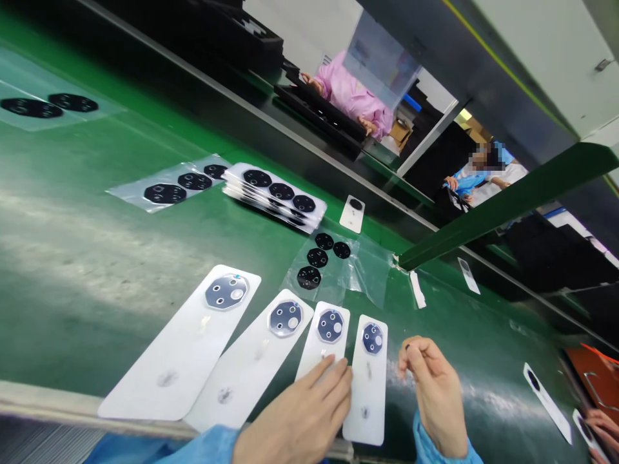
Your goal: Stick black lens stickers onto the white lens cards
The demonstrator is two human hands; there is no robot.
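Side by side at the table's front edge lie several white phone-shaped panels (159, 348), each with a dark round disc near its top end. My left hand (302, 412) rests palm down with fingers stretched over the lower part of the third panel (331, 325). To its right is the fourth panel (366, 386), close to my fingertips. Beyond that panel my right hand (432, 386) is raised over the green table, thumb and index finger pinched on a tiny dark piece (407, 347).
Behind the panels are a clear bag with black discs (317, 258), a panel stack (275, 193) and another bag (167, 193). A green post (503, 206) slants at the right. A co-worker's hand (604, 428) touches a panel at the right edge. People sit beyond.
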